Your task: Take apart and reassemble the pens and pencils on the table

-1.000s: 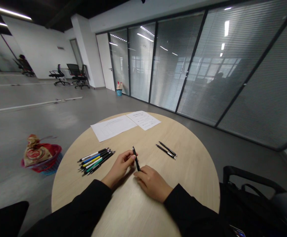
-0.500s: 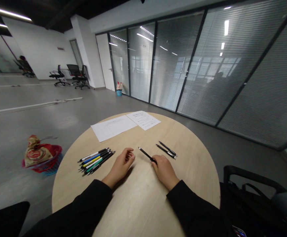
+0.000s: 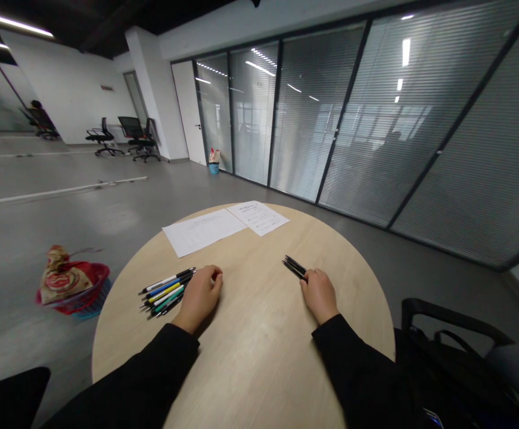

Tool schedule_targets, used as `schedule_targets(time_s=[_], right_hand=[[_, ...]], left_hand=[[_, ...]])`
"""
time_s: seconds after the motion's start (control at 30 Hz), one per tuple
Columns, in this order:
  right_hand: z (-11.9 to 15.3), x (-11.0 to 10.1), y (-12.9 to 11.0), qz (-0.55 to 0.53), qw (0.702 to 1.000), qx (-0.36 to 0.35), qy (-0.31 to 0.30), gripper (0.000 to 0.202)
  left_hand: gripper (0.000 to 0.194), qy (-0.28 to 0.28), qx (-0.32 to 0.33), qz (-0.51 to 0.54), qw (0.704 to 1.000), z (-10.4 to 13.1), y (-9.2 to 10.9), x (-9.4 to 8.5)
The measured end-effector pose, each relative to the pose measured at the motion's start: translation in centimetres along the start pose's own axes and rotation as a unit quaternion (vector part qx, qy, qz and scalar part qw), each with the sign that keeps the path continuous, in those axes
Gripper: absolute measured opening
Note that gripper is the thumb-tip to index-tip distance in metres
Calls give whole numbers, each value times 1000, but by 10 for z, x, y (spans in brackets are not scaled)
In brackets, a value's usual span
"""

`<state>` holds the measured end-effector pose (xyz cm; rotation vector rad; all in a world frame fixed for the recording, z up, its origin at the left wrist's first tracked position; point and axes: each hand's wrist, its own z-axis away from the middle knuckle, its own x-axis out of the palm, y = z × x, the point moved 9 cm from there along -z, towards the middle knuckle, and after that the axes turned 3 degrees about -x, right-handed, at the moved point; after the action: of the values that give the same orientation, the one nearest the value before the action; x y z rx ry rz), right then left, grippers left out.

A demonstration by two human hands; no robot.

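Note:
A small group of black pens (image 3: 294, 266) lies at the right side of the round table, points facing away from me. My right hand (image 3: 320, 296) is closed around the back end of a black pen there, resting against the table; its fingers partly cover the group. On the left lies a fanned pile of several pens (image 3: 163, 292) in white, blue, yellow, green and black. Beside that pile, covering its right-hand ends, is my left hand (image 3: 201, 298), palm down. Its fingers curl loosely, with a gap between thumb and forefinger, and I see nothing held.
Two printed paper sheets (image 3: 205, 231) lie at the far side of the round wooden table (image 3: 250, 357). A basket (image 3: 98, 289) with a paper bag stands on the floor to the left. At the right is a black chair (image 3: 456, 319).
My right hand has carried the black pen right, to the other two black pens. My left hand has moved left, from mid-table to the coloured pile.

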<state>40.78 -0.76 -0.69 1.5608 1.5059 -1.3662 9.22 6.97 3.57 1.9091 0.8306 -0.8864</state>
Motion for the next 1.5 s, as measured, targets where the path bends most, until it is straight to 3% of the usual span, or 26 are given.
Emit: schedule_targets(time_s=[0.13, 0.3, 0.43, 0.6, 0.87, 1.2, 1.37, 1.5], right_hand=[[-1, -4, 1, -5, 999, -14, 35, 7], [-1, -10, -1, -18, 998, -16, 55, 3], [2, -15, -16, -56, 995, -47, 61, 6], [9, -14, -46, -94, 987, -121, 54, 10], [23, -15, -80, -128, 969, -210, 34, 15], [27, -12, -90, -165, 956, -242, 9, 16], [28, -14, -94, -177, 955, -239, 9, 17], [30, -14, -103, -197, 950, -243, 8, 16]], left_hand=[[24, -3, 12, -83, 996, -2, -7, -6], [26, -20, 3, -237, 971, -1, -16, -9], [25, -19, -15, -299, 954, 1, -16, -15], [25, -50, -3, -328, 943, 4, -15, -9], [28, -57, 23, -299, 952, 2, -19, 0], [28, -51, 24, -232, 971, 0, -12, -8], [38, 34, 82, -142, 986, 2, 12, -23], [33, 79, 149, -8, 986, 11, 41, -29]])
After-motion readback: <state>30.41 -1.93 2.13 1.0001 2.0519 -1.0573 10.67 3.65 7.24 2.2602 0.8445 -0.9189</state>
